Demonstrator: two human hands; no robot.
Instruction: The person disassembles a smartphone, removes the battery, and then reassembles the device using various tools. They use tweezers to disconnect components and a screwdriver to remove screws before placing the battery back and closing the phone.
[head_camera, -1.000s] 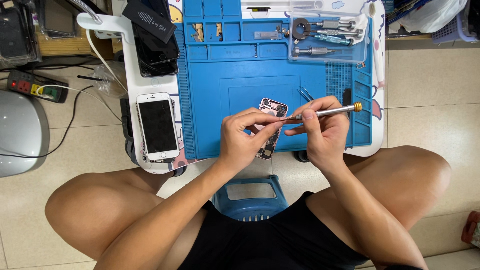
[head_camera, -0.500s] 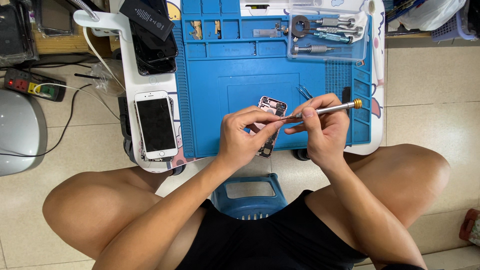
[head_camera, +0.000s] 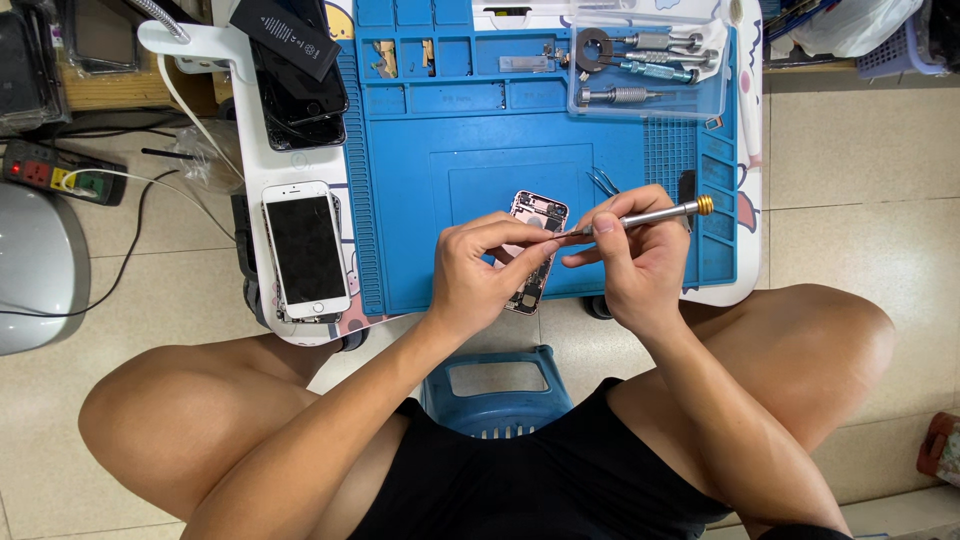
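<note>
The left hand curls its fingers around an opened phone body, pinching it near the upper end with thumb and forefinger; the body lies on a blue mat, its bare insides facing up, partly hidden under that hand. The right hand is closed around a thin silver screwdriver, held almost level, its gold cap pointing away to the right and its tip reaching left onto the phone body, just beside the left fingertips. The two hands sit close together, nearly touching over the body. Just beyond the right hand, on the mat, lie tweezers. Farther beyond it, at the mat's far edge, a clear tray holds several more drivers. Well to the left of the left hand, off the mat on the white table, a white phone lies face up with a dark screen. Beyond that phone, a black phone lies with a black battery resting on it. Nearer the person than both hands, between the knees, a blue stool shows. Far left on the floor, a power strip lies with cables running from it
</note>
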